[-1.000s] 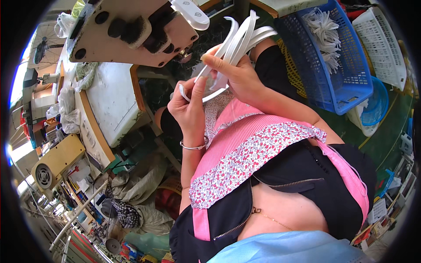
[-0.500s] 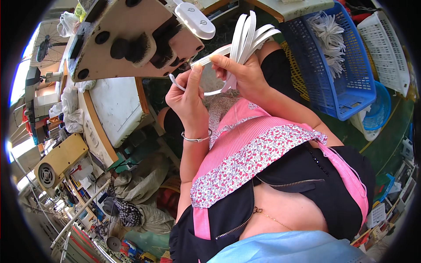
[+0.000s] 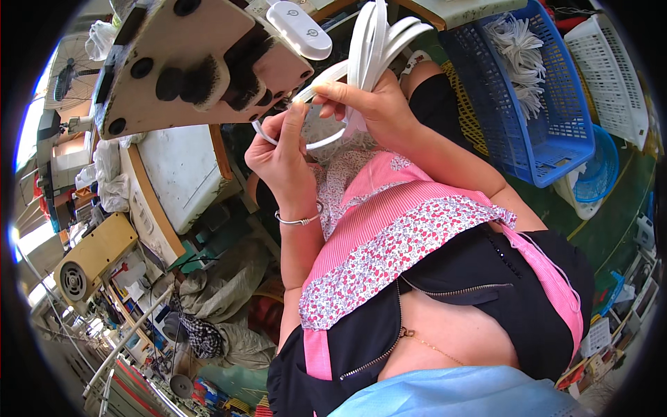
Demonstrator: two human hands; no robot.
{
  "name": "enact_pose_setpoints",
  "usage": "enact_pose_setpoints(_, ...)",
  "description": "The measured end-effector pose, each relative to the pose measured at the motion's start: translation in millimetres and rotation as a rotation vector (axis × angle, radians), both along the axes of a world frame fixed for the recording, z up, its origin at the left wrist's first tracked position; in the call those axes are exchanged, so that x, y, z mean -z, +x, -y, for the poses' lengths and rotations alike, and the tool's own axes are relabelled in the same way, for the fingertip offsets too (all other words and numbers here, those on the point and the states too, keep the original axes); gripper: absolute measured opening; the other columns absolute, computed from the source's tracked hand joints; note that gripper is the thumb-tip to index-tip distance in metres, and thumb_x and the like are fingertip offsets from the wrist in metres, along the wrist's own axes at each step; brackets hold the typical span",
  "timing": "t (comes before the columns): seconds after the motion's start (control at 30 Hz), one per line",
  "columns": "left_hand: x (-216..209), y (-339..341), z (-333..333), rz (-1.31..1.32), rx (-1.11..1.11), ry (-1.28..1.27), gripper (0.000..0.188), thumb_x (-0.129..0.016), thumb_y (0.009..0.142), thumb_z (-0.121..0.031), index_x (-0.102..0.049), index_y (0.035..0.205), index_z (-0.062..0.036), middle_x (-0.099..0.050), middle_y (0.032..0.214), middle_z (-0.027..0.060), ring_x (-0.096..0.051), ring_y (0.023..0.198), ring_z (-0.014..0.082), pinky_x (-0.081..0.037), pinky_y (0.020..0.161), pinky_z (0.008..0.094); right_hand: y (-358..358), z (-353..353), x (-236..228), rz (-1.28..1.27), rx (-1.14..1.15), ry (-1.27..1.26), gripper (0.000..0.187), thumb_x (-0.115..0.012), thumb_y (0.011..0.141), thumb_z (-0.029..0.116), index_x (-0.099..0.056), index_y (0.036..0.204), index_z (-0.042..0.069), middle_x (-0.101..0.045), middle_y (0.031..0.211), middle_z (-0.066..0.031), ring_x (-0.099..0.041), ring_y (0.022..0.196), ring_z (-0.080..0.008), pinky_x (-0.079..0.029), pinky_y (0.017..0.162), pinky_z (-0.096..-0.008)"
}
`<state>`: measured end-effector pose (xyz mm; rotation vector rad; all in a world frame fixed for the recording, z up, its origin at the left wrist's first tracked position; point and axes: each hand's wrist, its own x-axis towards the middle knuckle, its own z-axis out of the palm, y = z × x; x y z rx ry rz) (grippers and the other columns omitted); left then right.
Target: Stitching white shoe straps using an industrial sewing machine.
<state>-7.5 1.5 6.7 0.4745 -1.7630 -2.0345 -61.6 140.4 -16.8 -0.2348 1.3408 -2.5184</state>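
Note:
A bundle of flat white straps (image 3: 368, 52) fans upward out of my right hand (image 3: 382, 108), whose fingers are closed round it. The thumb of that hand also presses on one strap that runs toward the machine. My left hand (image 3: 286, 149) pinches the same strap between thumb and forefinger, right beside the right thumb. A white loop (image 3: 325, 142) hangs between the two hands. Just beyond my fingertips stands the pale head of a machine, like a sewing machine (image 3: 215, 42). Its edge hides where the strap's far end lies.
A white oval switch unit (image 3: 300, 31) juts from the machine. To the right stands a blue basket (image 3: 566, 149) with bundled white straps (image 3: 521, 59), beside a white crate (image 3: 615, 76) and a blue round basket (image 3: 599, 167). A worktable (image 3: 182, 177) stands at left.
Both hands and the straps have shifted slightly left in the picture, along with the machine head. The grip on the straps looks the same.

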Motion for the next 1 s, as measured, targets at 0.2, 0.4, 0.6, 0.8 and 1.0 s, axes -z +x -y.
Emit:
enact_pose_setpoints(0.2, 2.4, 4.6, 2.0, -0.027, -0.027, 0.057, 0.008, -0.073, 0.084, -0.004, -0.072, 0.087, 0.0039, -0.063, 0.066, 0.0011, -0.037, 0.047, 0.0006, -0.026, 0.044, 0.0189, -8.0, -4.5, -10.8, 0.038, -0.13, -0.027, 0.02, -0.071, 0.087, 0.014, -0.069, 0.095, -0.004, -0.071, 0.086, -0.0115, -0.069, 0.071, -0.0153, -0.055, 0.063, -0.0255)
enact_pose_setpoints(0.4, 3.8, 15.5, 13.5, -0.055, -0.055, 0.121, 0.011, -0.07, 0.085, -0.004, -0.071, 0.089, 0.0059, -0.05, 0.06, -0.0033, -0.034, 0.048, 0.0012, -0.025, 0.045, 0.0188, -12.8, -4.7, -4.2, 0.031, -0.122, -0.064, 0.02, -0.067, 0.089, 0.013, -0.067, 0.096, -0.006, -0.07, 0.087, -0.0137, -0.07, 0.073, -0.0172, -0.056, 0.064, -0.0261)
enact_pose_setpoints(0.6, 3.8, 28.0, 30.7, -0.044, -0.1, 0.102, 0.015, -0.066, 0.088, -0.007, -0.07, 0.091, 0.0072, -0.043, 0.057, -0.0036, -0.03, 0.048, 0.0021, -0.025, 0.046, 0.0194, -13.7, -2.2, -2.4, 0.008, -0.161, -0.051, 0.021, -0.067, 0.089, 0.012, -0.067, 0.098, -0.007, -0.071, 0.089, -0.0151, -0.071, 0.076, -0.0182, -0.057, 0.066, -0.0256)
enact_pose_setpoints(0.8, 18.7, 27.4, 53.1, -0.209, -0.002, 0.355, 0.015, -0.061, 0.092, -0.012, -0.065, 0.093, 0.003, -0.04, 0.061, -0.0035, -0.031, 0.049, 0.0037, -0.026, 0.047, 0.0208, -3.9, 6.5, -4.5, 0.065, -0.182, -0.07, 0.021, -0.069, 0.089, 0.013, -0.067, 0.1, -0.005, -0.071, 0.088, -0.0119, -0.071, 0.073, -0.0161, -0.057, 0.064, -0.0242)
enact_pose_setpoints(1.0, 21.1, 8.2, 8.7, -0.129, 0.105, 0.387, 0.009, -0.058, 0.094, -0.007, -0.062, 0.09, -0.0004, -0.046, 0.064, -0.0027, -0.032, 0.047, 0.0029, -0.027, 0.045, 0.0202, 0.5, 12.9, -2.8, 0.054, -0.101, -0.059, 0.018, -0.07, 0.088, 0.011, -0.068, 0.098, -0.003, -0.07, 0.083, -0.009, -0.067, 0.069, -0.0126, -0.054, 0.061, -0.0233)
